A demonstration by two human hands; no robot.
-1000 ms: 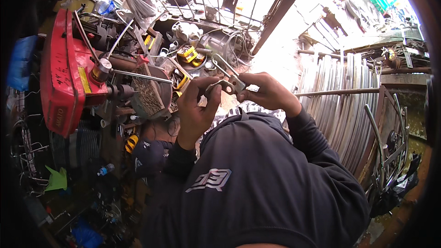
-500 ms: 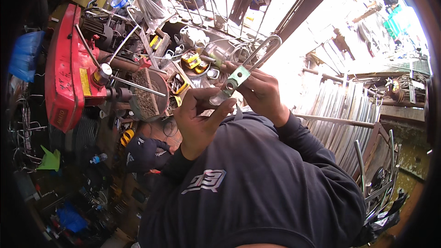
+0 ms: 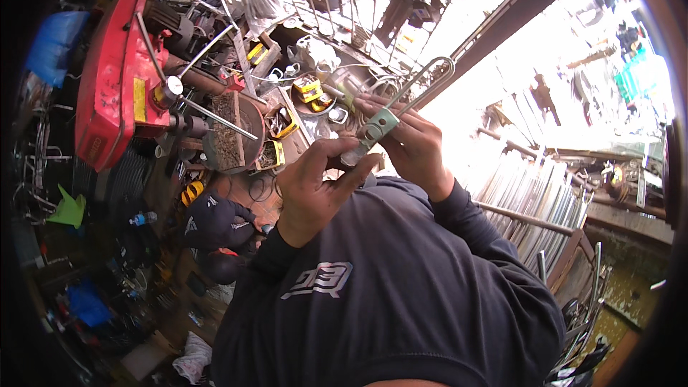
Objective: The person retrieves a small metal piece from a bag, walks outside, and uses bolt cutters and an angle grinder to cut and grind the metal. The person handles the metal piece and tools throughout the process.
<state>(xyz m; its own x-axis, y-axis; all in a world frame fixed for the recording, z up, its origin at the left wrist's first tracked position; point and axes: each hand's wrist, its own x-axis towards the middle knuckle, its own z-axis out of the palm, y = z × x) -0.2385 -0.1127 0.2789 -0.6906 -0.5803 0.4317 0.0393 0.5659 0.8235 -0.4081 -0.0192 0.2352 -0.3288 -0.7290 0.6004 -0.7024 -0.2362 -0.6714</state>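
Note:
Both my hands are raised together in front of my chest. Between them is a green metal block with round holes (image 3: 383, 122), from which a long U-shaped metal rod (image 3: 435, 72) sticks up to the far right. My right hand (image 3: 416, 145) lies behind the block, fingers along its back and reaching toward the far left. The thumb and fingers of my left hand (image 3: 319, 183) pinch a pale, rounded piece (image 3: 352, 156) at the block's near end. Whether this piece is joined to the block, I cannot tell.
A red drill press (image 3: 118, 86) with long handles stands at the left. Beyond my hands, yellow boxes (image 3: 307, 89) lie among bench clutter. A person in dark clothes (image 3: 215, 222) is low at the left. A bundle of metal rods (image 3: 534, 197) leans at the right.
The view has shifted, so the surroundings sit differently. My hands keep the same hold on the green block, which is turned slightly. The person at the left has raised an arm a little.

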